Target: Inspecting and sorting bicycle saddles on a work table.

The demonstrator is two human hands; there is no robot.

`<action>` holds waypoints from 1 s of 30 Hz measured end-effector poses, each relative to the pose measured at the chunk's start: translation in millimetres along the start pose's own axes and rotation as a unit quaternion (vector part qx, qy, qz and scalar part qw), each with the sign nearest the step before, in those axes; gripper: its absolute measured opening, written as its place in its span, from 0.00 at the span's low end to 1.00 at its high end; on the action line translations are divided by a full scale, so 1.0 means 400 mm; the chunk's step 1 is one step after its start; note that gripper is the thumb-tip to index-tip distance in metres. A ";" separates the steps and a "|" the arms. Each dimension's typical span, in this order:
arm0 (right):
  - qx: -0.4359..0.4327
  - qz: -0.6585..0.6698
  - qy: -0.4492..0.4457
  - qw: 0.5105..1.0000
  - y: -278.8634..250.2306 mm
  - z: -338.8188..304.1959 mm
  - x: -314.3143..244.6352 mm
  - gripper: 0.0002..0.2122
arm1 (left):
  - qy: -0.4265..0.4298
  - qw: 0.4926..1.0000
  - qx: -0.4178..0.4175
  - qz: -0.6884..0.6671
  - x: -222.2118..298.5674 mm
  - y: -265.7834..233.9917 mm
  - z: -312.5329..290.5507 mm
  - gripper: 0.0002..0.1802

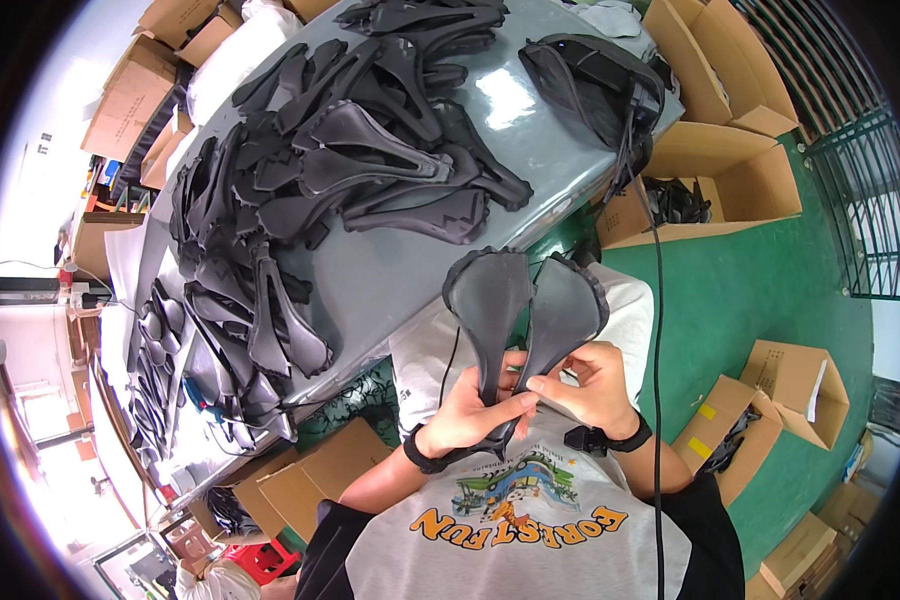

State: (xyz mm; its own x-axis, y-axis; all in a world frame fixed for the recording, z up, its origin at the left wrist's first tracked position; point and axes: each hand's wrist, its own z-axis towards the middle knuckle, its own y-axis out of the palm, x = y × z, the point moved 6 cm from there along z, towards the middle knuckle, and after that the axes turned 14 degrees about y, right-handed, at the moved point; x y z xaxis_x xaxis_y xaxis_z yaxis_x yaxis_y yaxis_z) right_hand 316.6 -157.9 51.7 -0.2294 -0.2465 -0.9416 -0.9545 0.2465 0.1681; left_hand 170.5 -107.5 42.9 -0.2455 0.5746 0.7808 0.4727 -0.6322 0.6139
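Over my lap I hold a black bicycle saddle cover (485, 295). Its two broad lobes point toward the table, with a gap between them, and their outer rims are ragged. The narrow nose end comes down toward my shirt. My left hand (475, 408) grips the narrow part from the left, thumb lying across it. From the other side my right hand (592, 385) pinches the right lobe's lower edge with thumb and fingers. Both thumbs nearly meet at the middle. Fingers behind the piece are partly hidden.
A grey table (370, 290) carries a heap of similar black saddle covers (370, 150) and a black bag (600, 95). Open cardboard boxes (710, 190) stand on the green floor to the right. A black cable (658, 400) hangs down right of my hands. Another person (220, 580) sits at lower left.
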 end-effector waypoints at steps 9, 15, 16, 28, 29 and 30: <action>0.124 0.059 0.058 0.989 -0.076 -0.010 -0.005 0.15 | -0.014 1.000 0.004 0.016 0.002 -0.007 -0.004 0.26; 0.056 0.091 0.063 0.992 -0.047 -0.006 0.028 0.06 | -0.001 1.000 0.024 0.000 -0.011 -0.006 0.002 0.27; 0.050 0.084 0.064 0.993 -0.044 -0.006 0.028 0.05 | -0.001 1.000 0.024 0.000 -0.012 -0.001 0.001 0.27; 0.025 0.117 0.064 0.991 -0.049 -0.001 0.025 0.06 | 0.040 0.986 0.046 0.153 -0.004 -0.004 0.009 0.27; 0.021 0.125 0.064 0.990 -0.050 -0.002 0.026 0.05 | 0.053 0.986 0.045 0.148 -0.003 -0.005 0.010 0.28; 0.021 0.125 0.064 0.990 -0.052 -0.004 0.029 0.05 | 0.067 0.986 0.045 0.144 -0.001 -0.005 0.011 0.28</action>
State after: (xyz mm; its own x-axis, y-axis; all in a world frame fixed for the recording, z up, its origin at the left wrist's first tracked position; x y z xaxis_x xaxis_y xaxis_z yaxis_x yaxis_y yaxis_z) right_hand 333.4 -167.3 37.9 -0.4832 -0.2891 -0.8264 -0.8563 0.3528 0.3773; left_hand 173.3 -104.3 41.0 -0.1973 0.3012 0.9329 0.6100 -0.7073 0.3573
